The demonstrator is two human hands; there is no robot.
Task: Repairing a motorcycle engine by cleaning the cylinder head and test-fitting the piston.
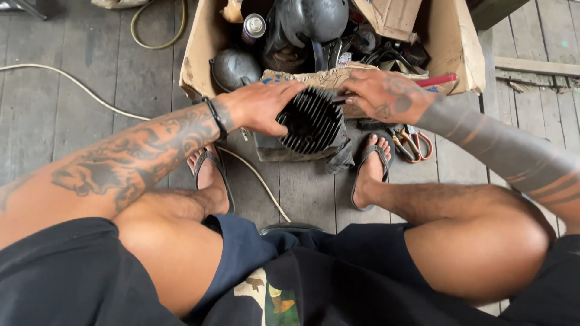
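Between feet on plank floor: left hand point(258, 106) clamped on near-left side of black finned cylinder point(311, 119), fingers curled over fins. Right hand point(386, 95) closed over cylinder's far-right edge, gripping thin dark tool point(342, 98) against it. Cylinder rests on dark block point(275, 148), just before cardboard box point(459, 48). Box holds grey dome parts, spray can point(253, 27), red-handled tool point(436, 80). Orange-handled scissors point(413, 143) beside right flip-flop point(366, 175). White cable point(72, 81) crosses floor at left.

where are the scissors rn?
Head view, right side: the orange-handled scissors lie on the plank floor beside the right foot, under the right forearm.
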